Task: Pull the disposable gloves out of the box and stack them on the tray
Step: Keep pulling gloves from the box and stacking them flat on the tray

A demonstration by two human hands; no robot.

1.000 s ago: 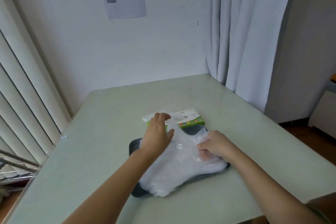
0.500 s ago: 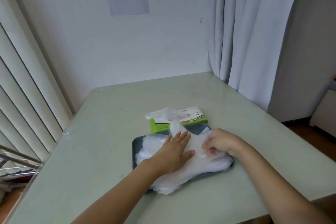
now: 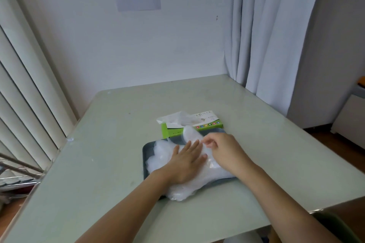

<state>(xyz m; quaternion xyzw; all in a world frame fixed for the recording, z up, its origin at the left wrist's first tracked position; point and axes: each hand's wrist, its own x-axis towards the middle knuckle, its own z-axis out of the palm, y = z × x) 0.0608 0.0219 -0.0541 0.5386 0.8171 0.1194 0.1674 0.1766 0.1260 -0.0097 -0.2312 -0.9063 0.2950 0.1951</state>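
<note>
Disposable gloves (image 3: 178, 190) first, closest in: a cloudy, translucent white pile of crinkled film, its near end spilling over the front rim of the dark tray (image 3: 145, 151) onto the table (image 3: 110, 160). Judging by that droop, this stuff weighs next to nothing, has no stiffness at all and looks slick enough to slide off itself, so a flat palm is the way to pin it. And that is what the left hand (image 3: 186, 162) does: fingers straight and spread, lying flat on the middle of the pile. Just beyond, the right hand (image 3: 224, 151) has its fingers curled, thumb and forefinger pinching the top glove (image 3: 192, 135) at a fold of its film. Good call, I reckon: an edge pinched between 2 fingertips is the only real handle on film this thin, and a hard tug could stretch or tear it. Farther back, right behind the tray's far rim, sits the green-and-white box (image 3: 205, 123), with 1 more wisp of film (image 3: 175, 118) poking out of its slot.
</note>
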